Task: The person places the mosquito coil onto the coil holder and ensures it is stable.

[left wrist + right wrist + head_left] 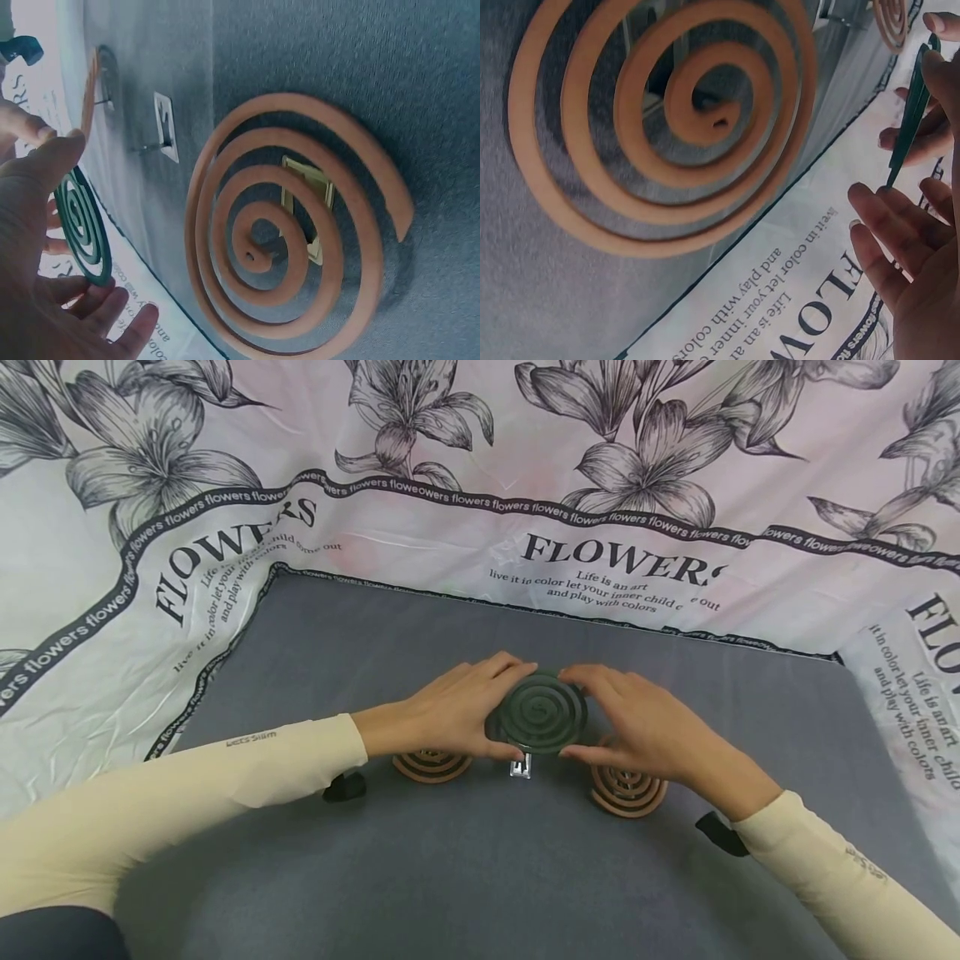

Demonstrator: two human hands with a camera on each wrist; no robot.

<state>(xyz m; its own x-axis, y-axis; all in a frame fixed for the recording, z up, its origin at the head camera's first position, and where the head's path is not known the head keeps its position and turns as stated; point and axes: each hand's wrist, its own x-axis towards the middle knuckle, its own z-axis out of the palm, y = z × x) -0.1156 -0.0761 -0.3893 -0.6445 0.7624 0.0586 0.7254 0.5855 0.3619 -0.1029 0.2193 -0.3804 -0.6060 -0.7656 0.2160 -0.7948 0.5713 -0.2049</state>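
Note:
Both hands hold a dark green mosquito coil above the cloth, near the middle of the head view. My left hand pinches its left edge, thumb on the near side and fingers on the far side. Opposite it, my right hand grips the right edge with thumb and fingertips. Beneath the green coil a small silver metal stand lies on the cloth. A brown coil sits partly under the left wrist; another brown coil sits under the right hand. In the left wrist view, a brown coil rests over a gold-coloured stand.
Dark grey cloth covers the surface. Behind it rises a white sheet printed with flowers and lettering, which also borders the left and right sides. Small black pieces show at both wrists.

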